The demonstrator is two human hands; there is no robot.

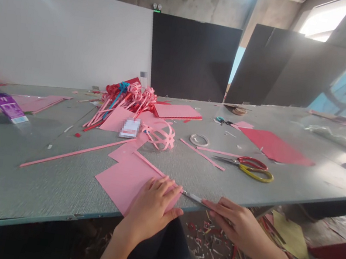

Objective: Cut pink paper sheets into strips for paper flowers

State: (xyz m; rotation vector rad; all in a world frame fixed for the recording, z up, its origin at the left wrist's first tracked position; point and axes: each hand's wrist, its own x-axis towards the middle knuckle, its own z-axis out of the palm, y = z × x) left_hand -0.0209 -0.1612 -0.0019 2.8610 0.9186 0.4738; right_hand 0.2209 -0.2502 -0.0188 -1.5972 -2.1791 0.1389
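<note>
My left hand lies flat on a sheet of pink paper near the table's front edge, fingers stretched over its right part. A narrow pink strip runs along the sheet's upper edge towards my fingertips. In my right hand, just off the front edge, is a slim grey utility knife. Its tip points left and meets the paper's right corner beside my left fingers. My right fingers are closed round its handle, which they partly hide.
Scissors with red and yellow handles lie at right, near a tape roll and loose pink strips. Behind are a pink paper-strip ball, bundled paper flowers and red paper. A purple carton lies left. Scraps litter the floor.
</note>
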